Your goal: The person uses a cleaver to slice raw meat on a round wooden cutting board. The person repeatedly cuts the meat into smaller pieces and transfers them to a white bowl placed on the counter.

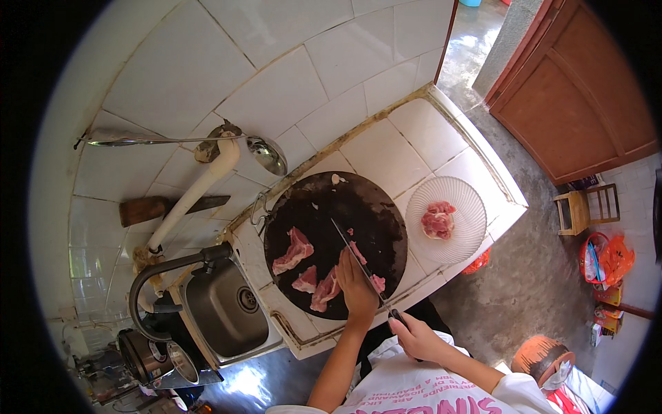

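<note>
A round dark chopping board [336,207] lies on the tiled counter, with several pieces of raw meat [294,251] on its left and lower parts. My right hand [416,336] is closed around the black handle of a kitchen knife [357,252], whose blade points up and left across the board. My left hand [357,290] presses on a piece of meat just left of the blade; its fingertips are partly hidden. Small cut pieces [378,282] lie right of the blade. A ribbed clear bowl [420,207], right of the board, holds more raw meat [438,220].
The counter [380,142] meets a tiled wall. Left of the board are a steel sink [222,310] and a dark curved faucet [147,274]. A ladle [266,155] and a spatula [145,210] hang on the wall near a pipe. A wooden door [574,98] stands at upper right.
</note>
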### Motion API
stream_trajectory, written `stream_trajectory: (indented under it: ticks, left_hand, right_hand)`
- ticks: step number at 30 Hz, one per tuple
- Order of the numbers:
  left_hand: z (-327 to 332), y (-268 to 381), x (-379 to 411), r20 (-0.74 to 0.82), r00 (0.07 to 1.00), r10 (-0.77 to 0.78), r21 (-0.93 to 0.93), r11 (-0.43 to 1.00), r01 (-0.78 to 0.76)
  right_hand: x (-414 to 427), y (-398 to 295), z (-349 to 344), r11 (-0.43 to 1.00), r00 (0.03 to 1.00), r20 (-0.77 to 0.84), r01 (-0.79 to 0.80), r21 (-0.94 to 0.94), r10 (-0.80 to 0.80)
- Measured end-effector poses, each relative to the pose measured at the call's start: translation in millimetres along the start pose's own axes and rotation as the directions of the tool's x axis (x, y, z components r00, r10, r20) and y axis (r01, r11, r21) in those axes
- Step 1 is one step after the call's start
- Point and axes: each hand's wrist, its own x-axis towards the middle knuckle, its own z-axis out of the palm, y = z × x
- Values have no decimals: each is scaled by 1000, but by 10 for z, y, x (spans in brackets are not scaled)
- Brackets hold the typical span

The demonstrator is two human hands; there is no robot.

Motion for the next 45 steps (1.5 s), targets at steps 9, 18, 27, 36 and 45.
stream_trajectory:
  ticks: [9, 18, 27, 36, 45]
  left_hand:
    - [32, -42, -10, -11, 1000, 3, 20, 1000, -3]
    - [55, -84, -16, -1, 999, 38, 50, 998, -38]
    - [27, -32, -10, -36, 999, -25, 8, 1000, 25]
    - [43, -17, -23, -27, 999, -37, -33, 999, 37]
    - [56, -47, -25, -11, 1000, -20, 3, 1000, 20]
  right_hand:
    - [158, -163, -33, 1000, 999, 25, -29, -4, 29]
    - [455, -153, -14, 986, 991, -31, 122, -111, -126]
    - [368, -264, -202, 974, 996, 83, 9, 227, -28]
    - [70, -143, -191, 979, 998, 50, -39, 201, 29]
    - [-69, -51, -109, 979, 998, 56, -53, 198, 43]
